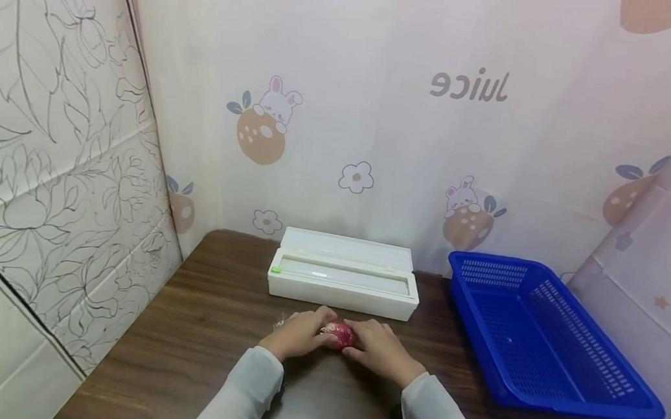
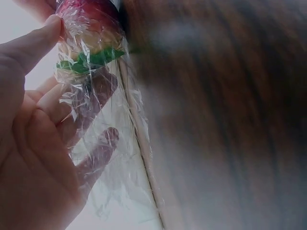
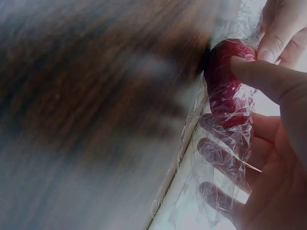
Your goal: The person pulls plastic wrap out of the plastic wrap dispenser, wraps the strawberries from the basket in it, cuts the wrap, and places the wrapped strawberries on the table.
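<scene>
A red, strawberry-like fruit [image 1: 341, 334] wrapped in clear plastic film lies between both hands, low over the table. In the left wrist view its pale end carries green leaves [image 2: 93, 60], and loose film [image 2: 112, 187] trails past them. The left hand [image 1: 297, 333] grips this leafy end, thumb on the near side and fingers partly behind the film. At the smooth red end, the right hand [image 1: 383, 350] holds the fruit with its thumb pressed on the red surface. Its other fingers show through crinkled film [image 3: 235, 143] in the right wrist view.
Behind the hands stands a long white box [image 1: 341, 299], lid raised, with a small green piece [image 1: 275, 269] at its left end. A blue perforated basket [image 1: 478, 336] sits on the right of the dark wooden table [image 1: 186, 335]. Printed curtains [image 1: 377, 108] hang behind.
</scene>
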Tool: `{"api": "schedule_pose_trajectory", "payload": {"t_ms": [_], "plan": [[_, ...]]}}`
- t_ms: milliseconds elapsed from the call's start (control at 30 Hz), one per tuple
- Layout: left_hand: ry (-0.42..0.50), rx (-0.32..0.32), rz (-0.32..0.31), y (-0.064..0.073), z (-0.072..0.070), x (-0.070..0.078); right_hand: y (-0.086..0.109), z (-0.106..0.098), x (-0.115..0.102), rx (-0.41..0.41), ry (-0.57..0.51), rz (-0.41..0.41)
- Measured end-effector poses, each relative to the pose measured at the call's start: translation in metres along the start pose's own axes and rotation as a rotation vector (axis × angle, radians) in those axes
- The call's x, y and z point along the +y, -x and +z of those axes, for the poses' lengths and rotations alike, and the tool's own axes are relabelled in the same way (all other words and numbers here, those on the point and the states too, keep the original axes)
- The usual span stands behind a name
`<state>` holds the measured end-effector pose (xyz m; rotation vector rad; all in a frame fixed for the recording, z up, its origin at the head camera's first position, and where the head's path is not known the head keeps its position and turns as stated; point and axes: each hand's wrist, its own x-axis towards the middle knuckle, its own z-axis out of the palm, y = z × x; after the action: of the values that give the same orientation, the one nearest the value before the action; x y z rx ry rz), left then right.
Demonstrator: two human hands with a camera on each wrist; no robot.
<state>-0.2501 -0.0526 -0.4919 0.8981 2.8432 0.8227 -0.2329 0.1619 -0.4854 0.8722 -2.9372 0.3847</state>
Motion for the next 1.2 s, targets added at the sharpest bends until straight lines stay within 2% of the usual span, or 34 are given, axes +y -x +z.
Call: {"api": "schedule_pose_trajectory", "payload": {"t_ms": [167, 433, 567, 833, 1033, 1133, 1200], "plan": [[0.02, 0.013, -0.036, -0.001, 0.001, 0.0, -0.001, 0.0, 0.001, -0.019, 0.011, 0.001], [-0.05, 0.009, -0.049, -0.002, 0.003, 0.003, 0.003, 0.001, 0.003, -0.086, -0.013, -0.036], [-0.108, 0.025, -0.015, -0.003, 0.002, 0.007, 0.004, -0.001, 0.001, -0.097, -0.029, -0.044], [-0.175, 0.026, 0.007, -0.002, 0.0, 0.01, 0.003, -0.004, -0.001, -0.12, -0.03, -0.047], [-0.224, 0.084, 0.097, -0.001, 0.002, 0.022, 0.003, -0.002, 0.001, -0.116, -0.007, -0.068], [-0.268, 0.076, 0.124, 0.001, 0.004, 0.029, 0.003, -0.001, 0.002, -0.117, 0.017, -0.078], [-0.288, 0.061, 0.119, 0.003, 0.005, 0.031, 0.003, 0.0, 0.003, -0.116, 0.024, -0.076]]}}
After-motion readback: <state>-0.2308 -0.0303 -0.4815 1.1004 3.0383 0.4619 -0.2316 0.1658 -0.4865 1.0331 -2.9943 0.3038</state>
